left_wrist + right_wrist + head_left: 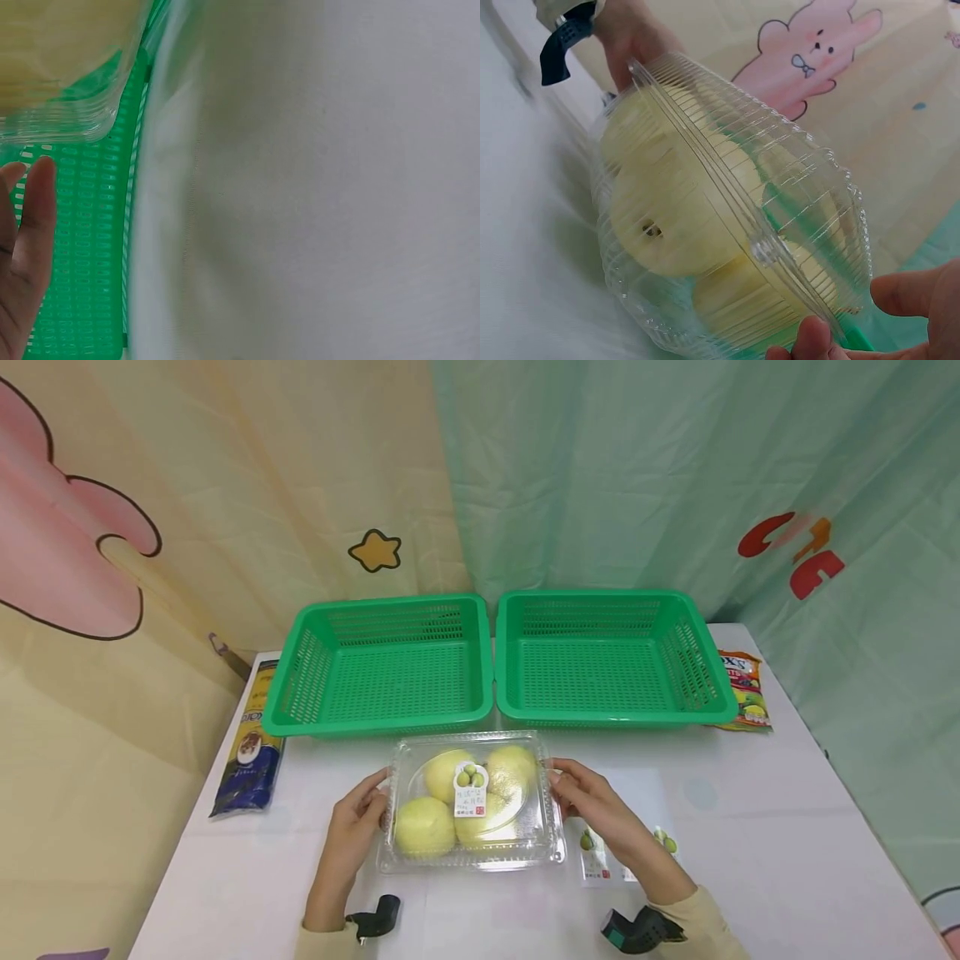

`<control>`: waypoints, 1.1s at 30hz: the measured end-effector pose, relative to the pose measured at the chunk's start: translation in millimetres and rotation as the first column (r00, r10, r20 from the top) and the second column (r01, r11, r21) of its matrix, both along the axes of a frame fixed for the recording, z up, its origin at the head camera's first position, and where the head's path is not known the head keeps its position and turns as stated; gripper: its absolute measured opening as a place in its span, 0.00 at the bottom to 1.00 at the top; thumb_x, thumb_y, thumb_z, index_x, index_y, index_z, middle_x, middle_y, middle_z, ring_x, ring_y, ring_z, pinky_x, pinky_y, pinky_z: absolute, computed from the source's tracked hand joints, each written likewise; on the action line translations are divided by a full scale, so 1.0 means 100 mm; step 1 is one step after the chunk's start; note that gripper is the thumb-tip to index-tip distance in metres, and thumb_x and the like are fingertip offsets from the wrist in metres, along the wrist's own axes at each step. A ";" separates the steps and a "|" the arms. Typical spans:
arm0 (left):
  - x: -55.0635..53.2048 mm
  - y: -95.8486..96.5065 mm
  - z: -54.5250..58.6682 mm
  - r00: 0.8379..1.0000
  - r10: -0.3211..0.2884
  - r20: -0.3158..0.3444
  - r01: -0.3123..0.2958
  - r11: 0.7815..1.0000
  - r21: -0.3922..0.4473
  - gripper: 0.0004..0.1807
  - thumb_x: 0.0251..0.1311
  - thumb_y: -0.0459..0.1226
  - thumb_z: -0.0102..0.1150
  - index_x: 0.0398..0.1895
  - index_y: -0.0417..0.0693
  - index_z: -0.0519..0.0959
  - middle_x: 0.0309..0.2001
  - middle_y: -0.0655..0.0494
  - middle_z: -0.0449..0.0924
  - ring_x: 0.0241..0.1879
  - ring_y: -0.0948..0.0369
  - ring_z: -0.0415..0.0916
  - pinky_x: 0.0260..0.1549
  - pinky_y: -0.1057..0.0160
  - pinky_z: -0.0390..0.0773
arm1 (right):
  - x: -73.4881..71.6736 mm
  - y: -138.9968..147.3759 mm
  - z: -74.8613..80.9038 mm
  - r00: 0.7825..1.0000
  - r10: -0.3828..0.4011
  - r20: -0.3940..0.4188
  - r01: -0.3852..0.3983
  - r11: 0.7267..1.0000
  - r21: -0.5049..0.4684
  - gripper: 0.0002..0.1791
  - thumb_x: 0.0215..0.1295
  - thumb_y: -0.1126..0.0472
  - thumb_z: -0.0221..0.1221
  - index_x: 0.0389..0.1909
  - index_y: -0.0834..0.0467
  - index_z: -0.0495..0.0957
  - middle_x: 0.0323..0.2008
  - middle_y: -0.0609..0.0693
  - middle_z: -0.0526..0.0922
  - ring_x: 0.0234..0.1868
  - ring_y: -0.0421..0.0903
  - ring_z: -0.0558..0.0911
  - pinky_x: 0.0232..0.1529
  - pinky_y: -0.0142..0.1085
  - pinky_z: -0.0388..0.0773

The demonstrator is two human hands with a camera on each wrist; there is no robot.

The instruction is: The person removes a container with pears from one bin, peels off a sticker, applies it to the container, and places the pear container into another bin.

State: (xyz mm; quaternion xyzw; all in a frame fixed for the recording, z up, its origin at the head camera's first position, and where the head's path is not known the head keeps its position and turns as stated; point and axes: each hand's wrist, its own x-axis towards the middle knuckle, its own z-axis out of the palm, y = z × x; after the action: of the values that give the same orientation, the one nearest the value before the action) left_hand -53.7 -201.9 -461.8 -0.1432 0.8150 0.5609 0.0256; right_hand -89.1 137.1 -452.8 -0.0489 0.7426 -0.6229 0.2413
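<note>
A clear plastic clamshell box (547,852) of round yellow-green fruit (425,828) is between my two hands, in front of the green baskets. A white label (470,803) with a fruit picture sits on its lid. My left hand (354,827) holds the box's left side and my right hand (600,806) its right side. In the right wrist view, the thumb and fingers of my right hand (922,307) are around the box's corner; the left hand (634,37) is at the far end. The left wrist view shows only part of the left hand (30,247), below the box (94,124).
Two green baskets, left (405,685) and right (592,681), stand side by side at the back. A blue-and-yellow packet (251,760) lies at left, a colourful snack bag (746,693) at right. Label sheets (595,860) lie partly beneath my right forearm.
</note>
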 end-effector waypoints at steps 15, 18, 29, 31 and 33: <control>0.04 0.00 0.08 0.999 0.036 0.002 -0.036 0.997 0.074 0.22 0.72 0.34 0.49 0.67 0.46 0.75 0.23 0.63 0.74 0.24 0.66 0.66 0.24 0.70 0.69 | 0.04 0.02 0.07 0.997 0.012 -0.072 -0.012 1.000 0.003 0.30 0.80 0.51 0.46 0.73 0.66 0.59 0.32 0.48 0.70 0.33 0.40 0.73 0.41 0.34 0.78; 0.05 0.00 0.10 0.999 0.046 -0.003 -0.046 0.995 0.085 0.22 0.72 0.34 0.49 0.67 0.46 0.74 0.22 0.64 0.73 0.24 0.66 0.66 0.25 0.70 0.69 | 0.05 0.02 0.08 0.997 0.015 -0.076 -0.015 1.000 0.010 0.31 0.80 0.51 0.47 0.73 0.67 0.60 0.33 0.49 0.70 0.33 0.41 0.73 0.40 0.36 0.78; 0.05 -0.01 0.12 0.998 0.056 -0.035 -0.051 0.992 0.115 0.24 0.72 0.33 0.50 0.70 0.47 0.72 0.22 0.68 0.74 0.27 0.69 0.68 0.32 0.70 0.74 | 0.07 0.02 0.14 0.995 0.032 -0.093 -0.032 0.999 0.004 0.32 0.80 0.52 0.47 0.74 0.69 0.57 0.33 0.50 0.70 0.33 0.41 0.74 0.40 0.35 0.79; 0.05 -0.01 0.12 0.998 0.046 -0.038 -0.041 0.992 0.120 0.24 0.72 0.33 0.50 0.70 0.47 0.71 0.23 0.68 0.75 0.27 0.69 0.69 0.32 0.71 0.74 | 0.07 0.02 0.14 0.995 0.035 -0.097 -0.035 0.999 0.005 0.32 0.80 0.52 0.47 0.74 0.69 0.57 0.33 0.49 0.70 0.33 0.40 0.74 0.40 0.35 0.79; 0.05 -0.01 0.12 0.998 0.035 -0.045 -0.029 0.992 0.127 0.25 0.73 0.33 0.50 0.71 0.48 0.70 0.23 0.67 0.75 0.27 0.69 0.68 0.32 0.71 0.74 | 0.07 0.02 0.14 0.994 0.036 -0.101 -0.036 0.999 0.006 0.32 0.80 0.52 0.47 0.74 0.69 0.57 0.33 0.49 0.70 0.33 0.39 0.74 0.40 0.35 0.79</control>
State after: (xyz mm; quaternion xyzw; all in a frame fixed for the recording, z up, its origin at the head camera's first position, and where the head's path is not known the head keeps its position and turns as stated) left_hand -49.0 -203.2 -450.2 -0.1409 0.7760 0.6147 0.0063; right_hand -82.5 139.2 -438.5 -0.0932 0.7541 -0.6137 0.2147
